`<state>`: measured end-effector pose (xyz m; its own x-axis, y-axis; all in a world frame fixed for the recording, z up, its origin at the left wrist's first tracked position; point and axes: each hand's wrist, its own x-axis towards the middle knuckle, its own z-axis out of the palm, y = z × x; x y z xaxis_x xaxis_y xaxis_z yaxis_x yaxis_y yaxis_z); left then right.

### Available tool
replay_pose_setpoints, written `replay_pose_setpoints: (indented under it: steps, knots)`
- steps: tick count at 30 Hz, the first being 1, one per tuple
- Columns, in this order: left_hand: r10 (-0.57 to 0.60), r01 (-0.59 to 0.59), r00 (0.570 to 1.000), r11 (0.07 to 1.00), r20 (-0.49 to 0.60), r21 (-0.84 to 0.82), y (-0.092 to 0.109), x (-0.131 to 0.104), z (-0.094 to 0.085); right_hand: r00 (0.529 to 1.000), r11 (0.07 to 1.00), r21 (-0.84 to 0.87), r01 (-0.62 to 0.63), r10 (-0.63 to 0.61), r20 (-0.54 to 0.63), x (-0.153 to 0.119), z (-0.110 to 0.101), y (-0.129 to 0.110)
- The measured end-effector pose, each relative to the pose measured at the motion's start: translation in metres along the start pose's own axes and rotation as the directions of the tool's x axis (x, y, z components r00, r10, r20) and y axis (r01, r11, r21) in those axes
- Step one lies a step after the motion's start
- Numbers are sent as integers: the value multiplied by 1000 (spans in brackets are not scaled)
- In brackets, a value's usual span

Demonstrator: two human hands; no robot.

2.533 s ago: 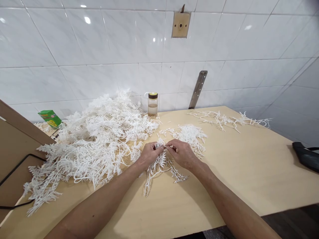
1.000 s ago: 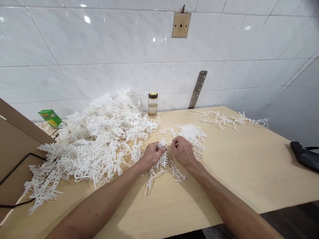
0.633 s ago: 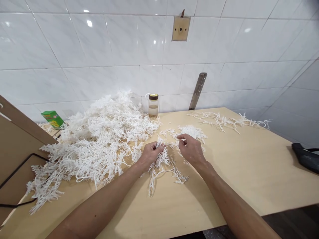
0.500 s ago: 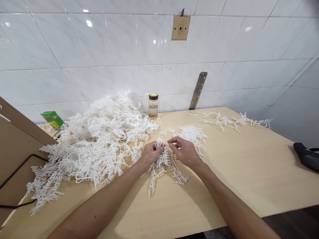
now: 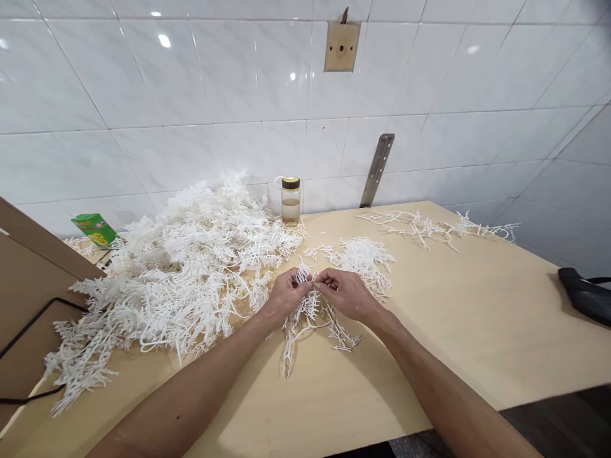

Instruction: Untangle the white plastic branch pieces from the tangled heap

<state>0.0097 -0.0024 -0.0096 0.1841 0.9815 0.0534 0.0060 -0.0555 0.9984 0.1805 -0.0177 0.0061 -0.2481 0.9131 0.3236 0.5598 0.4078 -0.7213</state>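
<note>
My left hand (image 5: 287,292) is closed around a white branched plastic piece (image 5: 309,310), its thin twigs poking out above and below the fingers. Against it, the fingertips of my right hand (image 5: 347,292) pinch at the same piece, close to my left thumb. What exactly lies between the right fingertips is too small to make out. Bare white stems hang below my hands toward the tabletop (image 5: 382,381). Just behind my right hand lies a small heap of short white twigs (image 5: 366,259).
A big pile of white branched plastic (image 5: 191,267) covers the left side. Behind stand a lidded bottle (image 5: 291,202) and a green box (image 5: 95,230). Stripped stems (image 5: 424,229) lie at the back right. A metal bracket (image 5: 377,170) leans by the wall; a black object (image 5: 587,296) sits far right.
My right hand has moved left and slightly down, so its fingertips now meet the piece at my left hand. My left hand stays on the piece. The view has shifted slightly.
</note>
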Motion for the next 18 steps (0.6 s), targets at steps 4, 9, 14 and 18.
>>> replay_pose_setpoints:
  steps: [4,9,14,18]
  knots:
    - [-18,18,1000,1000,23,-2,0,0,0,1000,999,-33,-5,5,6,0,1,0]
    - [-53,50,996,997,68,55,8,-4,-2,995,994,-109,-9,-1,-98,1,4,0]
    - [-60,57,996,997,63,52,12,-5,-2,986,986,-154,64,-86,-142,1,8,0]
    - [-29,28,999,999,42,23,5,-1,-2,983,980,-173,95,-120,-140,0,9,1]
